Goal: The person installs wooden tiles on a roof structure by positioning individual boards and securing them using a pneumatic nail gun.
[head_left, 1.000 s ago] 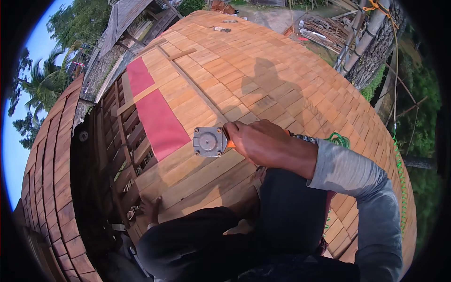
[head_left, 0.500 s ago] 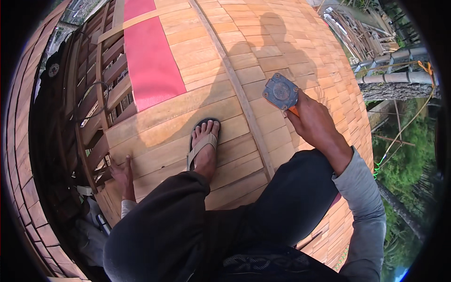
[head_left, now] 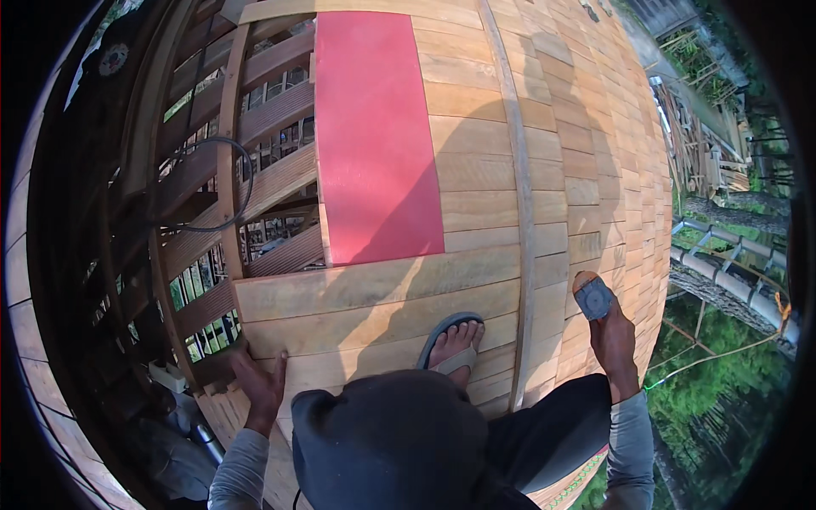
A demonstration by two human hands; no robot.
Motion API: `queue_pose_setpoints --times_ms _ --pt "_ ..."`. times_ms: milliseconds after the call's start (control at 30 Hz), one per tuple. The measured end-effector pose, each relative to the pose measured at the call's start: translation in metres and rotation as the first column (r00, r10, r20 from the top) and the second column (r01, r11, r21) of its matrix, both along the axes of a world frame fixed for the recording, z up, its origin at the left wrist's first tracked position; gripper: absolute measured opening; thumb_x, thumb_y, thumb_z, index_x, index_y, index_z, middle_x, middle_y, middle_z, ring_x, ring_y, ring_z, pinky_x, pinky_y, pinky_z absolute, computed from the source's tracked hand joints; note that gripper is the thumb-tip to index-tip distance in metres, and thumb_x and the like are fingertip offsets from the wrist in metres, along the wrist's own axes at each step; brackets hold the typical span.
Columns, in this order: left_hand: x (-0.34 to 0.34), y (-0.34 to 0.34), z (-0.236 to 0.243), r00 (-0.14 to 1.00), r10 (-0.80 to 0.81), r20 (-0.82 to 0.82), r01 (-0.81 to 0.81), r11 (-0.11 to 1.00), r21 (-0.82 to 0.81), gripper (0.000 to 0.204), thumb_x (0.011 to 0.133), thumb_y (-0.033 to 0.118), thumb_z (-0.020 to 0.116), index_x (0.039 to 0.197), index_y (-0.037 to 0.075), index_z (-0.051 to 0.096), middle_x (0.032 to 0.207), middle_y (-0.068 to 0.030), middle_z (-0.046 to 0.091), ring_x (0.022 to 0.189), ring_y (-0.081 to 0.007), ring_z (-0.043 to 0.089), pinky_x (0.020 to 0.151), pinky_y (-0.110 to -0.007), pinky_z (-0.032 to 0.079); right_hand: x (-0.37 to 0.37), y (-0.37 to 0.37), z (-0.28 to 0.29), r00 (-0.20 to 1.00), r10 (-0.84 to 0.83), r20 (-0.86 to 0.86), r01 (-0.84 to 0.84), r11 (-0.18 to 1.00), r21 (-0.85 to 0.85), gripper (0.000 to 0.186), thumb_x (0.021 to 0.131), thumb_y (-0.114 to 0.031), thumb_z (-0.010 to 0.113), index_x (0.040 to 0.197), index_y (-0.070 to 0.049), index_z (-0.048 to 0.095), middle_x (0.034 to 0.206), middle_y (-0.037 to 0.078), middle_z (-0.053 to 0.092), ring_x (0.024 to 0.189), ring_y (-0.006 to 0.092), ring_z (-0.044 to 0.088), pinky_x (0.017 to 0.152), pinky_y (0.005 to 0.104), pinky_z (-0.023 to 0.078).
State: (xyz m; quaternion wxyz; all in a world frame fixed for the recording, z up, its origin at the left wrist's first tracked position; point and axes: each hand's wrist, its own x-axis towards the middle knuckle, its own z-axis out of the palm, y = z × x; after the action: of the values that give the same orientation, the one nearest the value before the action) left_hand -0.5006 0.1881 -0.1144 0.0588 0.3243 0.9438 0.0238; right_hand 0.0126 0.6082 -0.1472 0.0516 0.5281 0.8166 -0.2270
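Observation:
My right hand [head_left: 614,342] is closed round a nail gun [head_left: 593,297], seen from above with its grey square cap and a bit of orange. It is over the wooden shingles [head_left: 582,192] right of a long batten [head_left: 524,204]. My left hand [head_left: 260,384] has its fingers apart, at the left edge of the lowest shingle row [head_left: 374,293], beside the open framing. Whether it presses on the wood I cannot tell. A red sheet [head_left: 378,136] lies flat above that row, left of bare shingles. My sandalled foot [head_left: 456,347] stands on the shingles between my hands.
Slatted roof framing [head_left: 229,161] with gaps drops away at left, a dark cable loop [head_left: 248,183] hanging over it. Another shingled slope [head_left: 34,365] is at far left. Beyond the right edge are a pole scaffold [head_left: 731,263], a rope [head_left: 714,364] and trees below.
My view has shifted, so the red sheet and batten sit further right. My right hand has drawn nearer with the nail gun, whose cap is turned. My left hand stays by the edge, fingers spread.

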Motion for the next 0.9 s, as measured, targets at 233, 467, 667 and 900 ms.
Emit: queue_pose_setpoints --times_ms 233,467,667,900 --pt "0.008 -0.032 -0.023 1.0 -0.004 0.027 0.005 0.999 -0.035 0.1 0.085 0.044 0.078 0.151 -0.015 0.032 0.142 -0.0365 0.042 0.129 -0.0533 0.04 0.113 -0.062 0.029 -0.138 0.02 -0.002 0.973 0.214 -0.08 -0.226 0.953 -0.202 0.062 0.092 -0.018 0.076 0.144 -0.002 0.048 0.108 0.025 0.073 0.086 0.0459 0.074 0.073 0.0531 0.061" --pt "0.01 -0.039 -0.029 0.997 0.077 0.014 -0.072 0.979 -0.193 0.1 0.083 0.047 0.076 0.151 -0.014 0.035 0.151 -0.0363 0.039 0.129 -0.0532 0.042 0.112 -0.062 0.033 -0.238 0.034 -0.004 0.942 0.319 -0.102 -0.334 0.913 -0.235 0.049 0.097 -0.02 0.07 0.137 0.0 0.049 0.115 0.025 0.072 0.094 0.0448 0.074 0.077 0.0519 0.061" --pt "0.016 -0.011 -0.021 0.995 0.088 0.048 -0.085 0.995 -0.057 0.098 0.083 0.048 0.078 0.151 -0.011 0.038 0.145 -0.0343 0.044 0.13 -0.0517 0.043 0.113 -0.06 0.034 -0.241 0.051 -0.006 0.956 0.294 0.018 -0.279 0.925 -0.258 0.041 0.098 -0.021 0.068 0.127 0.002 0.052 0.112 0.027 0.072 0.094 0.0477 0.073 0.08 0.0562 0.06" --pt "-0.006 -0.066 -0.075 0.976 0.1 -0.192 -0.124 0.985 -0.12 0.082 0.091 0.043 0.07 0.154 -0.001 0.041 0.137 -0.0241 0.051 0.124 -0.0459 0.052 0.105 -0.055 0.046 -0.333 0.095 0.001 0.794 0.606 0.054 -0.584 0.784 -0.208 0.045 0.09 -0.022 0.071 0.125 0.005 0.061 0.109 0.03 0.074 0.102 0.0469 0.072 0.089 0.0541 0.059"
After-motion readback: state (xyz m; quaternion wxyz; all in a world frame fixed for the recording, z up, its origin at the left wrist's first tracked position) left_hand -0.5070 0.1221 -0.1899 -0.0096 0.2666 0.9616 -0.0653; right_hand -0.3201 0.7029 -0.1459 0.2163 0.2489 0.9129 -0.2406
